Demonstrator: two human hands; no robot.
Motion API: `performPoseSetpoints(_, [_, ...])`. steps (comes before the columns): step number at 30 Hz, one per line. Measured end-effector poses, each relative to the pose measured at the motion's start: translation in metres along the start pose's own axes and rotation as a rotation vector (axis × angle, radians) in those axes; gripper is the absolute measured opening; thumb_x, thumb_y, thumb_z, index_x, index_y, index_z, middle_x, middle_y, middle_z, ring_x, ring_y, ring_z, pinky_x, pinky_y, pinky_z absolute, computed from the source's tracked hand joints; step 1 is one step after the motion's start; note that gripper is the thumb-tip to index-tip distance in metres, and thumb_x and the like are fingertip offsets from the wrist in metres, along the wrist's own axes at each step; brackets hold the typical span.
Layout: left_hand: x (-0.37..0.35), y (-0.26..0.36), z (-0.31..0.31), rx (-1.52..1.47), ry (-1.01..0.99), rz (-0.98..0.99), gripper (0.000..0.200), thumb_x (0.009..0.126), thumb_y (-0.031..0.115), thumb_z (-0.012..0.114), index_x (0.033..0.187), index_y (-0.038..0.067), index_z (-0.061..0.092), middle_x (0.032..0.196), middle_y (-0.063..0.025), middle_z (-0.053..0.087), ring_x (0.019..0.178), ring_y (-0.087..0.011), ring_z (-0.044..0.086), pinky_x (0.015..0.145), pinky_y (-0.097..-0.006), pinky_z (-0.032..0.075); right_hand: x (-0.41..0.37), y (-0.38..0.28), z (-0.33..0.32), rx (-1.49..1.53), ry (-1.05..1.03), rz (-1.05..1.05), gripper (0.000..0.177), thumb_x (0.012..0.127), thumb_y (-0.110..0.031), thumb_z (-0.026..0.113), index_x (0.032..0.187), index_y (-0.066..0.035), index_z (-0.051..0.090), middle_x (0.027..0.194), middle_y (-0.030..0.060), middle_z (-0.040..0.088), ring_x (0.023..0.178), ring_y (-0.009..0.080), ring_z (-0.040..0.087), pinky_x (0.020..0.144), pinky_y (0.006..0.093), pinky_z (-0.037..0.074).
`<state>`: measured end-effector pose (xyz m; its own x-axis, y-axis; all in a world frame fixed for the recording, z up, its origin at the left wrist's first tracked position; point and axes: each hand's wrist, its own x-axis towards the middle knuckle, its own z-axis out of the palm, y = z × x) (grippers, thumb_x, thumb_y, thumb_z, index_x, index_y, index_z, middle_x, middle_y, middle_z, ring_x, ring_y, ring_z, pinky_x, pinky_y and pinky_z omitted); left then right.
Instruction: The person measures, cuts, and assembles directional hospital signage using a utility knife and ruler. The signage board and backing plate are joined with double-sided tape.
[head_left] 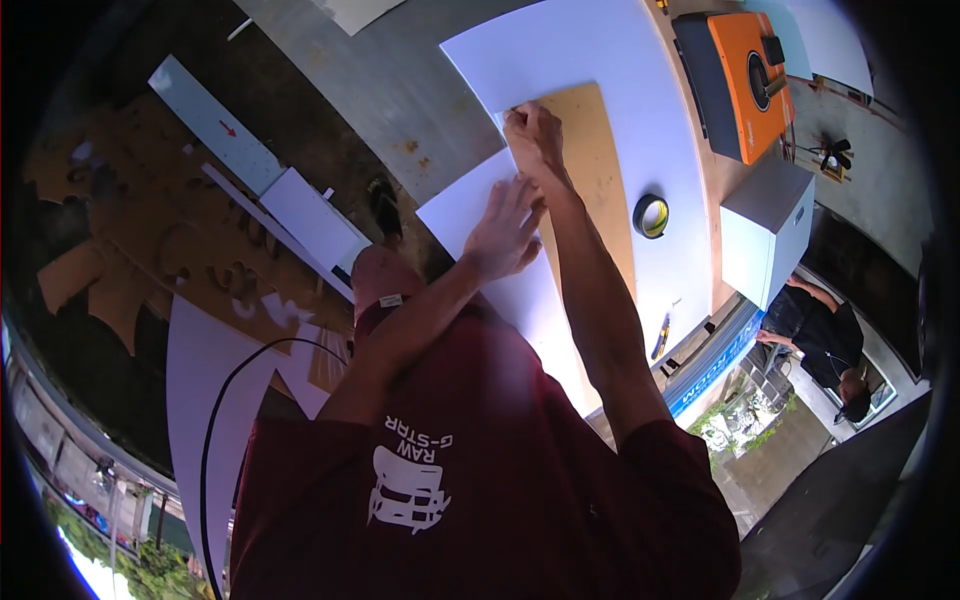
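Observation:
My left hand lies flat with its fingers stretched out, pressing on a white sheet beside the edge of a brown board. Farther up, my right hand is closed, knuckles up, at the brown board's upper left corner, where a white edge shows by the fingertips. What those fingers pinch, if anything, is hidden. Both sheets rest on a larger white sheet. To the right of the board is a black and yellow tape roll. A yellow and black utility knife lies nearer to me.
An orange and black machine and a white box stand along the right. On the floor at left are brown offcuts, white strips and a black cable. A person in black is at far right.

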<state>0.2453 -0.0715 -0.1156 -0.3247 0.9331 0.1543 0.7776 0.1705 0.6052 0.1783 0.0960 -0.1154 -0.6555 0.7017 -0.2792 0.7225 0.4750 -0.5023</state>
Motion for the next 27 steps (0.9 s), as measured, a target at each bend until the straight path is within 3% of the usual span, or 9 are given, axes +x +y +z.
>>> performPoseSetpoints(2, [0.001, 0.001, -0.003, -0.008, -0.021, -0.011, 0.063, 0.086, 0.034, 0.064, 0.137, -0.001, 0.052, 0.15, -0.0257, 0.037, 0.147, -0.0453, 0.02, 0.115, -0.0619, 0.022, 0.0, 0.012, 0.0, -0.013, 0.023, -0.06, 0.038, 0.093, -0.036, 0.063, 0.093, 0.002, 0.065, 0.084, 0.0203, 0.07, 0.076, 0.0349, 0.071, 0.07, 0.0455, 0.056])
performPoseSetpoints(5, [0.0, 0.002, -0.003, 0.001, -0.015, -0.013, 0.064, 0.086, 0.035, 0.064, 0.138, -0.001, 0.051, 0.15, -0.0259, 0.037, 0.147, -0.0454, 0.021, 0.116, -0.062, 0.022, -0.017, 0.009, -0.011, 0.581, -0.071, 0.252, 0.038, 0.097, -0.035, 0.06, 0.099, 0.002, 0.062, 0.08, 0.0165, 0.069, 0.066, 0.0226, 0.067, 0.062, 0.0383, 0.056])
performPoseSetpoints(8, [0.0, 0.002, -0.003, 0.001, -0.016, -0.012, 0.065, 0.086, 0.036, 0.064, 0.139, -0.001, 0.05, 0.151, -0.0264, 0.035, 0.146, -0.0454, 0.021, 0.116, -0.062, 0.022, -0.028, 0.028, -0.008, 0.783, -0.048, 0.23, 0.041, 0.097, -0.039, 0.061, 0.103, 0.002, 0.059, 0.074, 0.0146, 0.066, 0.062, 0.0166, 0.065, 0.054, 0.0328, 0.054])
performPoseSetpoints(11, [0.0, 0.002, 0.0, 0.012, 0.016, -0.002, 0.067, 0.086, 0.037, 0.065, 0.139, -0.001, 0.05, 0.153, -0.0269, 0.032, 0.147, -0.0452, 0.021, 0.116, -0.0622, 0.021, -0.034, 0.003, -0.039, 0.485, -0.109, 0.38, 0.046, 0.094, -0.045, 0.064, 0.099, 0.0, 0.06, 0.079, 0.0137, 0.068, 0.063, 0.0162, 0.066, 0.053, 0.0312, 0.053])
performPoseSetpoints(14, [-0.002, 0.002, 0.004, 0.019, -0.016, -0.016, 0.064, 0.089, 0.041, 0.061, 0.139, 0.001, 0.052, 0.157, -0.0261, 0.027, 0.151, -0.0438, 0.015, 0.119, -0.0611, 0.016, -0.024, 0.011, -0.035, 0.269, -0.097, 0.23, 0.055, 0.09, -0.052, 0.064, 0.094, 0.003, 0.061, 0.085, 0.0165, 0.07, 0.081, 0.0297, 0.071, 0.073, 0.044, 0.056])
performPoseSetpoints(17, [-0.003, 0.003, 0.005, 0.033, -0.026, -0.007, 0.064, 0.09, 0.041, 0.06, 0.138, 0.0, 0.053, 0.157, -0.0268, 0.027, 0.151, -0.0444, 0.014, 0.119, -0.0612, 0.015, -0.03, -0.026, -0.049, -0.049, -0.117, 0.189, 0.059, 0.085, -0.058, 0.066, 0.091, 0.001, 0.063, 0.091, 0.016, 0.071, 0.093, 0.0357, 0.069, 0.081, 0.0488, 0.053])
performPoseSetpoints(20, [-0.003, 0.004, 0.003, 0.033, -0.049, -0.02, 0.06, 0.09, 0.041, 0.062, 0.136, 0.002, 0.055, 0.157, -0.0256, 0.027, 0.152, -0.0421, 0.013, 0.12, -0.0603, 0.014, -0.025, -0.016, -0.03, -0.106, -0.047, 0.057, 0.054, 0.087, -0.055, 0.065, 0.09, -0.001, 0.065, 0.092, 0.0172, 0.071, 0.092, 0.0384, 0.068, 0.082, 0.0489, 0.052])
performPoseSetpoints(23, [0.002, 0.006, -0.002, 0.013, 0.039, -0.064, 0.05, 0.09, 0.033, 0.065, 0.132, 0.006, 0.059, 0.153, -0.0176, 0.039, 0.145, -0.0385, 0.03, 0.114, -0.0581, 0.028, -0.004, 0.018, -0.016, -0.101, -0.091, 0.013, 0.047, 0.09, -0.049, 0.063, 0.089, -0.002, 0.065, 0.091, 0.0191, 0.071, 0.093, 0.04, 0.067, 0.083, 0.0498, 0.052])
performPoseSetpoints(27, [0.035, -0.035, -0.021, -0.125, 0.31, -0.331, 0.036, 0.09, 0.021, 0.066, 0.125, 0.013, 0.065, 0.141, -0.0053, 0.054, 0.124, -0.0312, 0.048, 0.095, -0.0502, 0.04, -0.002, 0.045, -0.013, 0.163, -0.137, 0.009, 0.039, 0.092, -0.042, 0.063, 0.089, -0.003, 0.064, 0.088, 0.0217, 0.069, 0.091, 0.0414, 0.067, 0.08, 0.0489, 0.052])
